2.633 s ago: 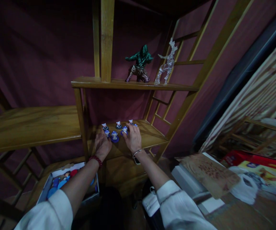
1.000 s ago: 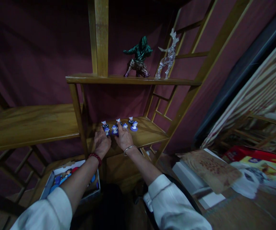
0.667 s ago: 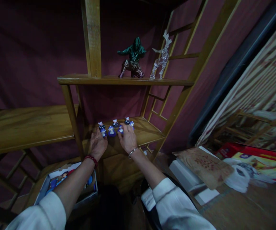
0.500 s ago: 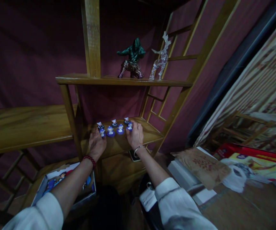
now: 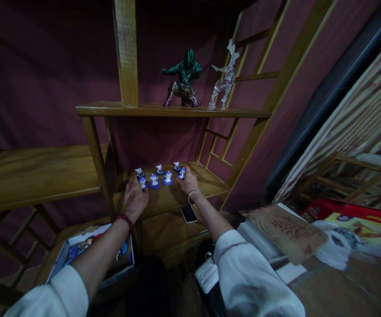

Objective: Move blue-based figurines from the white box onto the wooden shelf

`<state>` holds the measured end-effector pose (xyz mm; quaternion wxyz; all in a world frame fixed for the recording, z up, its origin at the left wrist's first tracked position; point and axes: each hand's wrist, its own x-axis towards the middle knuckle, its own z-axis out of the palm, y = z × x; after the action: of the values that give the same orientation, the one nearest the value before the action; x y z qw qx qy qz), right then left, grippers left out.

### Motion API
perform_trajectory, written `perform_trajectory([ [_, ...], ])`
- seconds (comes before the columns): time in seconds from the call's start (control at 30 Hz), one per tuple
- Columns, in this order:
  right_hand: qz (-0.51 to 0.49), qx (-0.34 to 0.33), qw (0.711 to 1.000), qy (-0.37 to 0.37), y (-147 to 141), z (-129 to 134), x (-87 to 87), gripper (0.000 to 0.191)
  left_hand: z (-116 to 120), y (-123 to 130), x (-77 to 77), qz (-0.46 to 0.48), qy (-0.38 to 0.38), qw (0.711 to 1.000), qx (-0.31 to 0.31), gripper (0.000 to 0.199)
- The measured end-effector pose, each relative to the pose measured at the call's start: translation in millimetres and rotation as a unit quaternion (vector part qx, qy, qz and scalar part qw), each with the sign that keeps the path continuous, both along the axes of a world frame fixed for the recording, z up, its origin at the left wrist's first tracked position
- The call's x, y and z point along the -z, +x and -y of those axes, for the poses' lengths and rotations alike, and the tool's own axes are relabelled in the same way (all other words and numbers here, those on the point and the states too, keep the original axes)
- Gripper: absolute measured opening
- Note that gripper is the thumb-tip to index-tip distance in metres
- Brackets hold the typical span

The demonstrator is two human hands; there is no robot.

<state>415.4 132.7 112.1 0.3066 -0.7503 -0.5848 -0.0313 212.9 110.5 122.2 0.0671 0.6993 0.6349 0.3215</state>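
On the wooden shelf [image 5: 206, 187], the outermost blue-based figurines [image 5: 160, 176] are touched by the left hand [image 5: 135, 199] and right hand [image 5: 186, 181], fingers loosely apart.

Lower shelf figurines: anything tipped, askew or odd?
Nothing stands out. The small blue-based figurines stand upright in two rows, left hand and right hand at the row's ends. A phone lies flat on the level below.

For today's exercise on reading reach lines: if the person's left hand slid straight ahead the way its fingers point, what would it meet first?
The left hand would first meet the leftmost small blue-based figurine at its fingertips; they may already be touching, since depth is unclear.
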Motion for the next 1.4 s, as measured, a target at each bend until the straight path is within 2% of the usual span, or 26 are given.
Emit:
perform_trajectory([
  [0.2,-0.001,0.016,1.000,-0.006,2.8,-0.9,0.4,0.060,2.2,0.1,-2.9,-0.001,-0.026,1.000,-0.010,0.052],
  [0.33,-0.012,0.018,1.000,-0.003,3.1,-0.3,0.9,0.062,-1.5,-0.2,2.3,-0.003,-0.004,1.000,-0.006,0.050],
  [0.4,-0.002,0.029,0.999,0.025,0.7,4.3,0.3,0.065,-4.3,-0.5,5.5,-0.002,0.005,1.000,-0.005,0.048],
  [0.5,0.025,0.053,0.990,0.131,-6.5,17.5,-1.6,0.064,-8.0,-1.1,9.5,-0.004,0.010,1.000,-0.001,0.045],
  [0.57,0.054,0.007,0.978,0.200,-12.9,26.6,-2.2,0.057,-9.1,-1.3,11.0,-0.006,0.023,1.000,0.005,0.046],
  [0.67,0.058,-0.085,0.967,0.232,-22.7,32.2,0.4,0.051,-8.8,-1.1,11.8,-0.006,0.034,0.999,-0.002,0.048],
  [0.73,0.037,-0.115,0.968,0.219,-27.9,29.4,4.3,0.051,-8.2,-0.7,12.1,-0.009,0.032,0.999,-0.010,0.048],
  [0.87,-0.008,-0.132,0.977,0.168,-33.8,17.4,11.2,0.061,-9.9,-0.6,15.6,-0.016,0.048,0.999,-0.003,0.050],
  [1.13,0.010,-0.085,0.996,0.020,-42.5,8.8,1.9,0.069,-15.2,-2.4,23.3,-0.016,0.072,0.997,0.014,0.050],
  [1.4,0.036,-0.079,0.996,-0.007,-42.4,4.5,0.9,0.073,-16.5,-1.7,24.1,-0.030,0.077,0.997,0.008,0.050],
])
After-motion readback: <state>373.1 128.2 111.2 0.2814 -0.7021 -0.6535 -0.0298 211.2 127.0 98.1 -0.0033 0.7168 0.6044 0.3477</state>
